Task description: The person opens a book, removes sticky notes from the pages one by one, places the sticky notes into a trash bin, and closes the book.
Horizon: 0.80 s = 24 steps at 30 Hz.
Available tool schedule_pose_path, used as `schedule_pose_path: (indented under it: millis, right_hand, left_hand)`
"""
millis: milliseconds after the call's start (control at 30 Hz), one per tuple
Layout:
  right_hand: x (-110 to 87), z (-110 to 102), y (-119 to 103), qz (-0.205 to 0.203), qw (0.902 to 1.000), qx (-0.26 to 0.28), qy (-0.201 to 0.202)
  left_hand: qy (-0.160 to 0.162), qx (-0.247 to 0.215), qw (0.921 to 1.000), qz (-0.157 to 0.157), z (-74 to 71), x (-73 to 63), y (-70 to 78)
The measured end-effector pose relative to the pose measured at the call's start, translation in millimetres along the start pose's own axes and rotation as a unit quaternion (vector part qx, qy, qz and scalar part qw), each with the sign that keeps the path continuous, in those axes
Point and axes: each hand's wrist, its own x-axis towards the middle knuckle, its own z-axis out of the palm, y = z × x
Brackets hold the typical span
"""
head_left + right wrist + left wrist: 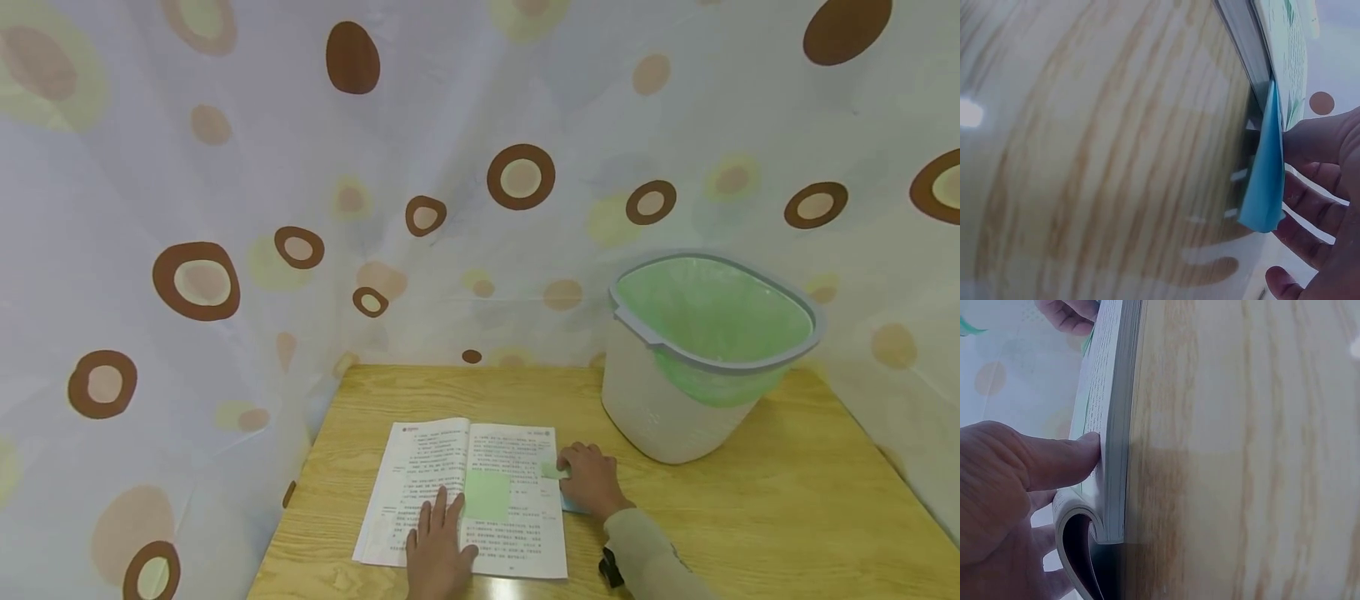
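An open book (517, 550) lies on the wooden table with printed pages facing up. My left hand (438, 546) rests on its lower middle with fingers spread, the thumb (1063, 459) lying on the page near the bottom edge. A square green sticky note (487, 497) is on the right-hand page beside those fingers. At the book's right edge, my right hand (591, 479) has bent fingers and pinches a smaller green sticky note (552, 471), partly hidden by the fingertips. Below that hand a blue sticky note (1264, 181) sticks out from the book's side, its end curling.
A white bin (652, 408) with a grey rim and a green liner bag stands at the table's back right. Behind the wooden table (465, 387) hangs a pale curtain (450, 108) with brown and yellow spots, which also runs down both sides.
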Motion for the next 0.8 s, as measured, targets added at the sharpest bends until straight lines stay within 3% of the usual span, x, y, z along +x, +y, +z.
schedule_pose_path:
  millis: [433,667,800]
  right_hand:
    - [-0.7,3,14,-0.003,0.9964,0.058,0.062]
    - [-8.0,-17,8,-0.005,0.9889,0.116,0.093]
    - [-13.7,-32,-1,-0.043,0.9848,0.110,0.127]
  left_hand:
    - [-0.014,-0.011,0.9998,-0.007,1.5,1.8,-3.1]
    - [-0.012,-0.020,0.9997,-0.007,-0.6,-0.1,-1.1]
    - [-0.010,-0.020,0.9997,-0.006,-0.1,-0.9,-1.6]
